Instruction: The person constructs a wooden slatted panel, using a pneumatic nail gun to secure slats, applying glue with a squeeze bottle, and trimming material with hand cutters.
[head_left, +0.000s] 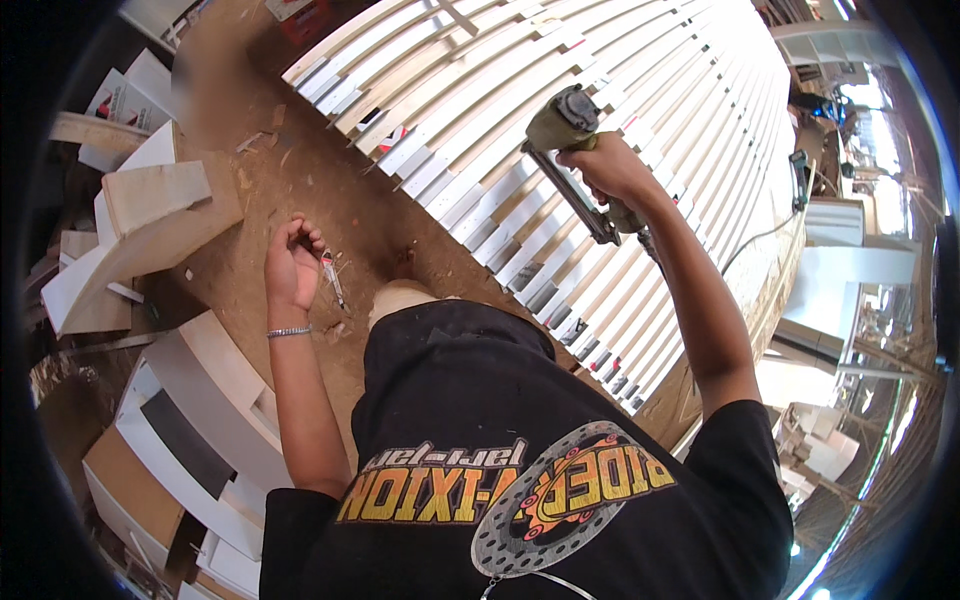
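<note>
- We judge the pale, long wooden slats (470, 100), one o'clock, stiff.
- Olive-green metal nail gun (562, 122), one o'clock: probably heavy, rigid; we grip its handle.
- Right hand (622, 175): wrapped around that handle.
- Left hand (293, 268), nine o'clock: loosely curled, nothing visible held.

Curved wooden pieces (215, 375) are piled at the lower left, the brown floor (360, 235) is littered with scraps (278, 116), and white panels (880, 264) are seen stacked at the far right

Brown floor (375, 220) under scattered scraps (250, 142)
</note>
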